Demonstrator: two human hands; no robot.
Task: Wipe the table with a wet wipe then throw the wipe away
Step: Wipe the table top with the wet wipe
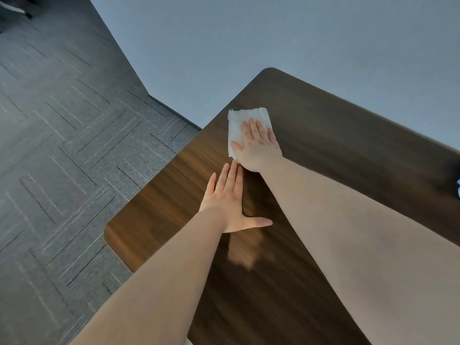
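Right now my right hand (257,145) lies flat and open on the wet wipe (245,125), palm down with fingers together, pinning it to the table (348,155) rather than gripping it. The wipe sits toward the far left part of the tabletop, close to the left edge and not far from the rounded far corner. It spreads out beyond my fingertips and to the left of my palm, roughly square, so no long axis matters much. My left hand (229,200) is also open and flat, empty, resting on the wood just nearer than the right one, its fingertips almost touching the right wrist and its thumb splayed out to the right. So the right hand is the one on the wipe, and I judge the stroke turns on it: most of the unwiped-looking surface runs to the right and toward me.

The wipe is thin, white, slightly crinkled, with a ragged far edge. The tabletop is dark wood-grain laminate, smooth, with rounded corners. Beyond the left edge is grey carpet tile (62,145), and a plain wall (273,33) stands behind.
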